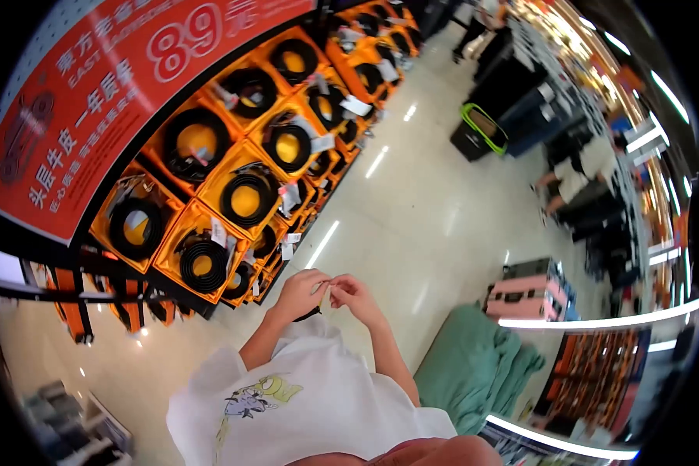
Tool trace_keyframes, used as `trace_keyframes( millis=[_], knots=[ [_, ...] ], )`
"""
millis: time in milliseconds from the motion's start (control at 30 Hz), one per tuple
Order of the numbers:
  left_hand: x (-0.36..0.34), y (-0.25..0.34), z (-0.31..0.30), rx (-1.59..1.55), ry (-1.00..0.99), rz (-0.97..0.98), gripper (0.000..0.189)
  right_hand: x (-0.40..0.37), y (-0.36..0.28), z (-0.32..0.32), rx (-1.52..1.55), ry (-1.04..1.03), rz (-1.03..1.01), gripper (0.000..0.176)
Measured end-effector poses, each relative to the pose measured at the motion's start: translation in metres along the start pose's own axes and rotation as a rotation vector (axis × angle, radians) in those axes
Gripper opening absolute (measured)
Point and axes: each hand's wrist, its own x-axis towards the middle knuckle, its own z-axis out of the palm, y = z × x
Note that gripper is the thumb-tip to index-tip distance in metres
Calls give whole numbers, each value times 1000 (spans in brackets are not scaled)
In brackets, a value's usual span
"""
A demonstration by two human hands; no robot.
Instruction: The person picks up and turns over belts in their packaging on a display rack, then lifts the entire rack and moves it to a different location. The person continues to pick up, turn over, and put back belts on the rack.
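Note:
My left hand [301,293] and my right hand [352,297] meet in front of my white shirt, fingertips close together. Between them is a thin yellowish strip [323,297], pinched by the fingers of both hands; its exact nature is too small to make out. A small dark item [309,314] shows just under my left hand. Beyond the hands, to the upper left, coiled black belts [203,265] lie in orange boxes [165,256] on a tiered display, not touched by either hand.
A red sign [116,85] hangs above the belt display. Green fabric [462,365] is heaped at the right, near a pink suitcase [528,297]. A black basket with a green rim [474,140] stands on the floor. Two people are farther off near dark racks.

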Motion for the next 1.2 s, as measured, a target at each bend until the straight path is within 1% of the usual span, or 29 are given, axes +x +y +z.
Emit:
trace_keyframes(
  millis=[67, 167, 200, 267, 333, 400, 467, 500, 533, 567, 600, 667, 700, 767, 800, 833, 867, 933, 967, 1033, 1133, 1167, 1200],
  knots=[
    [16, -2, -6, 9, 69, 2, 12, 26, -4, -15, -117, 22, -32, 11],
    [33, -4, -17, 107, 134, 48, 10, 50, -17, -25, -18, 83, 1, 15],
    [40, 6, -28, 82, 114, 3, 12, 56, -18, -24, 24, 97, 11, 17],
    [59, 32, -43, -79, 191, 4, 12, 70, -12, -15, 52, 119, 66, 20],
    [80, 81, -67, -264, 240, 112, 12, 81, -4, -5, 58, 117, 163, 20],
    [106, 131, -94, -277, 254, 507, 13, 89, 7, 1, 4, -40, 236, 19],
    [131, 174, -112, -193, 241, 861, 14, 104, 16, 0, -52, -204, 321, 18],
    [139, 193, -111, -250, 311, 934, 14, 108, 21, -3, -78, -284, 356, 18],
    [150, 199, -102, -264, 382, 997, 14, 112, 24, -8, -103, -363, 375, 17],
    [161, 204, -93, -273, 457, 1058, 15, 115, 27, -12, -8, -374, 386, 18],
    [173, 206, -82, -250, 529, 1100, 17, 118, 23, -17, -13, -383, 388, 18],
    [192, 210, -69, -325, 555, 1116, 16, 132, 11, -31, -19, -394, 374, 17],
    [198, 213, -69, -416, 514, 1084, 12, 139, 4, -40, -37, -383, 363, 17],
    [211, 211, -71, -631, 305, 1037, 11, 163, 7, -70, -28, -380, 349, 16],
    [217, 206, -74, -758, 146, 1001, 14, 174, 5, -86, -18, -389, 368, 17],
    [224, 205, -75, -864, 4, 948, 17, 188, 5, -107, -56, -398, 347, 18],
    [235, 210, -66, -994, -57, 959, 17, 205, 3, -123, -85, -421, 317, 18],
    [265, 217, -43, -1173, -160, 959, 17, 234, -31, -146, -128, -457, 369, 20],
    [278, 217, -33, -1231, -200, 951, 18, 253, -39, -158, -154, -498, 318, 21],
    [290, 215, -17, -1276, -249, 918, 18, 285, -53, -168, -205, -561, 268, 21],
    [303, 218, -2, -1316, -143, 948, 16, 312, -74, -162, -230, -642, 290, 20],
    [304, 219, 1, -1379, -161, 917, 12, 317, -76, -160, -222, -691, 300, 20],
    [306, 223, 2, -1365, -130, 948, 12, 320, -77, -159, -216, -736, 308, 19]
  ],
)
